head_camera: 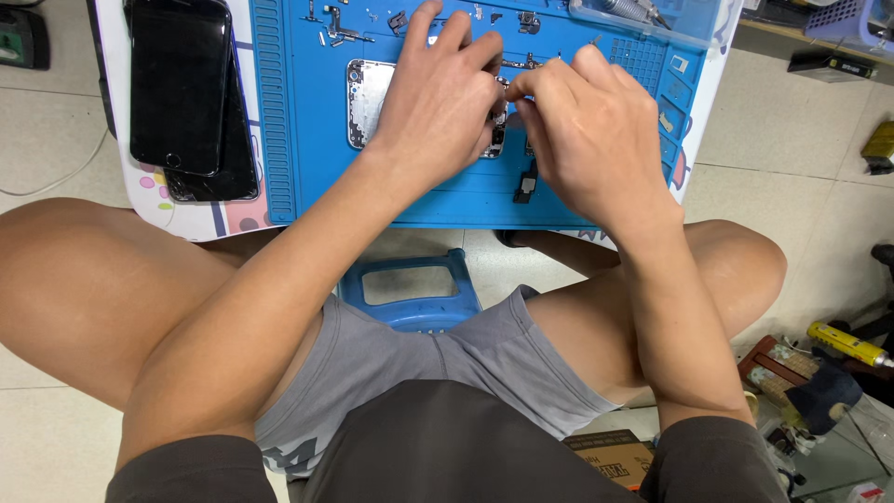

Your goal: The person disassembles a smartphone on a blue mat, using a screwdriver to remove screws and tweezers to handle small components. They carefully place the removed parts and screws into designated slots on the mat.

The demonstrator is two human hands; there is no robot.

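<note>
- The blue mat [307, 140] lies on the table, long side across the view.
- Two dark phones [186, 93] sit stacked just left of the mat.
- The opened phone shell [368, 102] lies mid-mat, long axis left to right.
- The left hand [438, 102] rests on the shell, fingers spread.
- The right hand [587, 130] meets it from the right, fingertips pinched together; what they pinch is hidden.
- A small black part [526, 186] lies on the mat below the hands.

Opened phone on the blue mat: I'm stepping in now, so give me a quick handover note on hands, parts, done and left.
Left hand rests on the opened phone, steadying it.
Right hand pinches at its right edge; whether it holds a tool or part is hidden.
Done: phone lies open on the blue mat; small parts along the top; black part below.
Left: unclear.
</note>
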